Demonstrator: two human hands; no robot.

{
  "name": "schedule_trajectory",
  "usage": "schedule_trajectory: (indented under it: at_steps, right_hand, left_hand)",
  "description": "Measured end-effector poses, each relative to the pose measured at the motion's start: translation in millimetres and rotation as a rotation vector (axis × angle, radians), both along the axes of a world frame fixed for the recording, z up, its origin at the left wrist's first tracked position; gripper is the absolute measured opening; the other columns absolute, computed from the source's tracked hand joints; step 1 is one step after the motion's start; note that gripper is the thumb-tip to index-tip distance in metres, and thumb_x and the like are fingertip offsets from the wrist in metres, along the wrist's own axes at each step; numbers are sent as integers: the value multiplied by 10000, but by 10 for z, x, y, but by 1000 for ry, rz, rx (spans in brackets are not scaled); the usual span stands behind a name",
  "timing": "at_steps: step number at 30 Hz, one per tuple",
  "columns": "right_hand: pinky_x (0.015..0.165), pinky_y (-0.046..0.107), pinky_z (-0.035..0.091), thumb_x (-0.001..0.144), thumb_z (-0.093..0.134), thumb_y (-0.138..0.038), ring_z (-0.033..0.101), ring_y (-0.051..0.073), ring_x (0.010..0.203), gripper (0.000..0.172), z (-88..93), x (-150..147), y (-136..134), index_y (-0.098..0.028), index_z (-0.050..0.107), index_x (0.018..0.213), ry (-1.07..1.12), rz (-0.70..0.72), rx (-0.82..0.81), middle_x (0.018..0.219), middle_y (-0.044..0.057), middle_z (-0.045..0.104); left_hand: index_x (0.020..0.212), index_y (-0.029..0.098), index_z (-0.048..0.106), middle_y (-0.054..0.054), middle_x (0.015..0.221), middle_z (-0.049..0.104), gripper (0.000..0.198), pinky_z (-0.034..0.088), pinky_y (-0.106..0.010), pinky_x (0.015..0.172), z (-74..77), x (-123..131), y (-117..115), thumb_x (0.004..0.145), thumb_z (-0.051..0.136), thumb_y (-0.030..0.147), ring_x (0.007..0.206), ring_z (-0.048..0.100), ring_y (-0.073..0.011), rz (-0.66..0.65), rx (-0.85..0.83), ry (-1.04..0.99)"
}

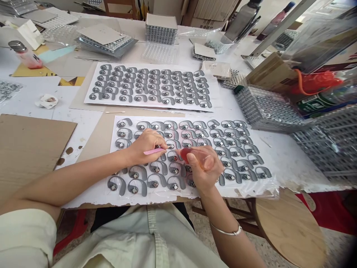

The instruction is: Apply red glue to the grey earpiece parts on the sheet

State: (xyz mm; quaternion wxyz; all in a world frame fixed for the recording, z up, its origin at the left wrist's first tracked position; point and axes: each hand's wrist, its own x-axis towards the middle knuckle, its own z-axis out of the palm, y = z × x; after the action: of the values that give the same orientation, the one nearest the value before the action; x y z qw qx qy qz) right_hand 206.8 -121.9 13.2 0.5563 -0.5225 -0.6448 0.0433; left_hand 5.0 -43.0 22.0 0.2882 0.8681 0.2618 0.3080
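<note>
Hands meet over the middle of the near sheet (156, 197), which lies on the table right in front of you. Your left hand (145, 145) pinches a pink stick (154, 151) betw. thumb and fingers, tip pointing right at one grey hook part (170, 156) in the 4th row or so. Your right hand (205, 167) is curled round a small red-tipped applicator (184, 154), thumb along its top, red end just beside the stick's tip. Can't tell if either tip touches the part.

My read: this is fine one-part-at-a-time work, so:
- Keep the heel of your left hand resting on the sheet for steadiness; the forearm already lies low.
- Bring the red end in from the side so your thumb doesn't hide the round metal centre.
- Watch your right wrist: it sits over the lower rows and could nudge parts there.
- Work along the row in order, no skipping.

Far sheet (217, 100) of like parts is well apart, behind; a cotton swab (115, 112) lies betw. the two sheets.
</note>
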Motion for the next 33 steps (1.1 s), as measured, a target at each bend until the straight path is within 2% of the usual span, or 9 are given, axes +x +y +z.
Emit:
schedule_trajectory:
  at_steps: [10,19,22,26,29,33]
  right_hand:
    - [642,327,484,786,675,-260,590,161,716,110,-8,-13,10,-189,609,840,-43,1,4,784,25,646]
    - [652,337,504,755,699,-237,587,157,704,121,-24,-5,-10,-173,632,833,34,-8,2,763,31,638]
    - [551,315,522,773,677,-305,606,155,649,154,18,37,8,-167,640,829,283,3,-45,783,40,634]
    - [368,246,463,812,603,-424,610,153,544,263,228,290,39,-170,640,760,748,128,-72,708,30,623]
    - [341,216,425,816,570,-498,571,133,497,383,390,558,30,-164,665,654,804,251,-124,641,50,627]
    - [346,223,452,822,557,-536,592,138,522,394,399,694,-8,-184,667,686,790,241,-148,695,40,630]
  left_hand:
    - [721,190,688,-10,780,724,69,407,-348,832,18,19,5,765,641,166,750,656,-158,13,-26,-16]
    - [747,189,690,-22,802,729,63,396,-367,860,11,13,-3,782,638,186,781,657,-167,17,-32,-4]
    - [749,189,685,-23,814,731,59,391,-374,871,31,15,-15,783,637,192,793,659,-171,27,-31,9]
    - [732,184,672,-28,820,733,72,395,-375,847,63,23,-49,784,623,183,776,657,-172,28,13,28]
    - [724,181,664,-30,824,733,86,397,-372,828,73,27,-71,791,610,190,763,653,-169,37,66,37]
    - [717,174,648,-34,835,732,101,398,-373,811,121,55,-127,798,592,190,747,643,-163,55,120,55]
